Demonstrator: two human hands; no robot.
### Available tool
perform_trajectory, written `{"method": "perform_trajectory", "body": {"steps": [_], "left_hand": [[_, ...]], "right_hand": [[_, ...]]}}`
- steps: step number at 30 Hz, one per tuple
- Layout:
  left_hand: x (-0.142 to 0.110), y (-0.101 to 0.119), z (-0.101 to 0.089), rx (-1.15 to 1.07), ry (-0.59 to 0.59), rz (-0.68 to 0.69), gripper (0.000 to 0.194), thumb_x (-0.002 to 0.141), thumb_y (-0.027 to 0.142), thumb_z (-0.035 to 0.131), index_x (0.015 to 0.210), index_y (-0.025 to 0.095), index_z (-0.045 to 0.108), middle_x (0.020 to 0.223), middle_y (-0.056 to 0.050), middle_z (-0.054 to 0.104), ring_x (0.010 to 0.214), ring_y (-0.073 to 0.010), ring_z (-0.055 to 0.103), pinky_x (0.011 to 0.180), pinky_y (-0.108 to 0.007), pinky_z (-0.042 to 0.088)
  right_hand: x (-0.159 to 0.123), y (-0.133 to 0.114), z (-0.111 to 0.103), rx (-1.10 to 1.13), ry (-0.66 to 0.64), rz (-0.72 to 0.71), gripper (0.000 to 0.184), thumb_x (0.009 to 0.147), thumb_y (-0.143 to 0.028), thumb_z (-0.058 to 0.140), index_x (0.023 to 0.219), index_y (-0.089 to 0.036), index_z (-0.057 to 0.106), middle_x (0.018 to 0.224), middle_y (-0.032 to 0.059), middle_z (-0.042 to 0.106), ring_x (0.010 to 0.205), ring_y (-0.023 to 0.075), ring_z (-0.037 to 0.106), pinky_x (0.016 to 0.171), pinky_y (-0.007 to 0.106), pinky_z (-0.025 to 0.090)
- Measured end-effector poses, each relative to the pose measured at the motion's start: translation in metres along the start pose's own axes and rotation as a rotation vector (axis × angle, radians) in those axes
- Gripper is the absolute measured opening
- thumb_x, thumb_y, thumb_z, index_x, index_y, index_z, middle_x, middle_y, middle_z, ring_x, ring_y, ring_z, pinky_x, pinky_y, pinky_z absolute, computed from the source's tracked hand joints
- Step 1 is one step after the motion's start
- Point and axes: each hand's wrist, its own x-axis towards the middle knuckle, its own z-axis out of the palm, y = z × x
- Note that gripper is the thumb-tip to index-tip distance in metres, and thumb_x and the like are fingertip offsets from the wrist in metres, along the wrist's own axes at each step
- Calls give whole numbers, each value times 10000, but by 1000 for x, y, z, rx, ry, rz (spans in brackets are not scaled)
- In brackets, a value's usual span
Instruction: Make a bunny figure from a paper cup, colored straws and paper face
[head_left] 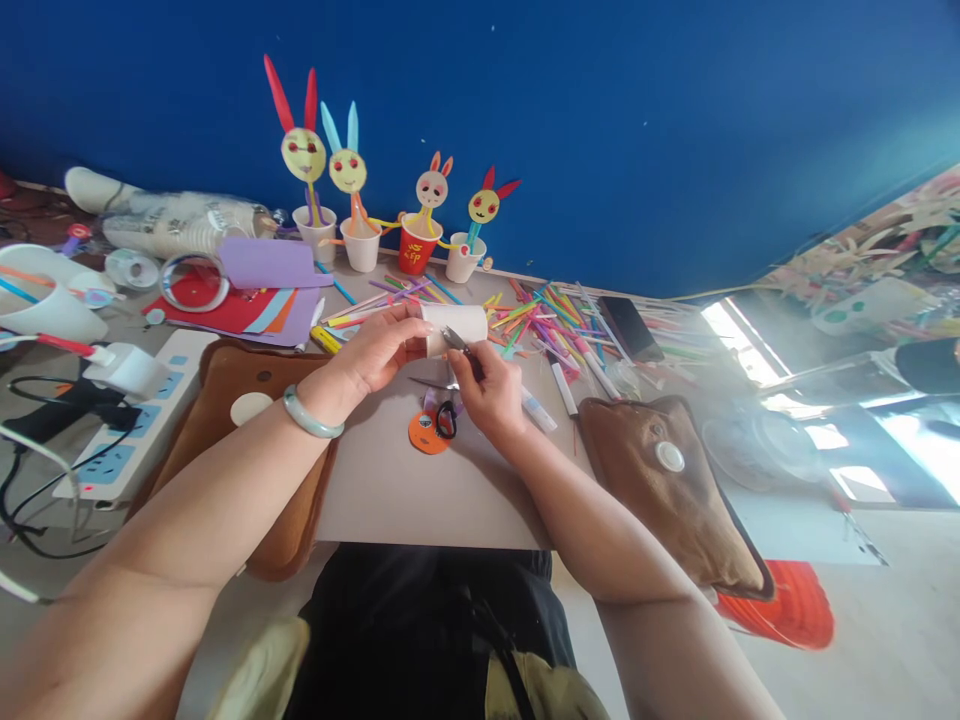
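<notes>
My left hand (382,350) grips a white paper cup (469,322) lying on its side in the air above the table. My right hand (491,390) is closed around a small dark tool with a pointed metal tip (453,338); its exact kind is hard to make out. The tip rests at or very near the cup's wall. Below the hands, scissors with black handles (446,420) lie on the table, partly over an orange paper disc with a drawn face (426,436).
Several rabbit figures in cups (360,245) stand along the blue wall. Coloured sticks (525,320) and a phone (628,328) lie behind my hands. A brown pouch (660,490) sits at the right, another (247,450) under my left forearm, beside a power strip (142,430).
</notes>
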Motion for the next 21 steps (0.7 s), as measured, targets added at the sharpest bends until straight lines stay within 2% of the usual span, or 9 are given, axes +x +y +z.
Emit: {"method": "perform_trajectory", "body": {"steps": [7,21], "left_hand": [[1,-1,-1,-18,-27,22,232,603,169,814,684,152,596,764,-2,688,769,-152,663,863,-368,546],[0,-4,-1,-43,-43,28,288,592,165,842,624,160,556,691,3,668,712,-149,657,795,-356,564]], "right_hand": [[0,-2,-1,-29,5,-10,404,994,-560,448,746,-243,470,594,-21,513,540,134,401,575,263,324],[0,-5,1,54,35,18,436,992,-575,459,715,-239,440,590,-31,471,560,127,382,576,263,326]]}}
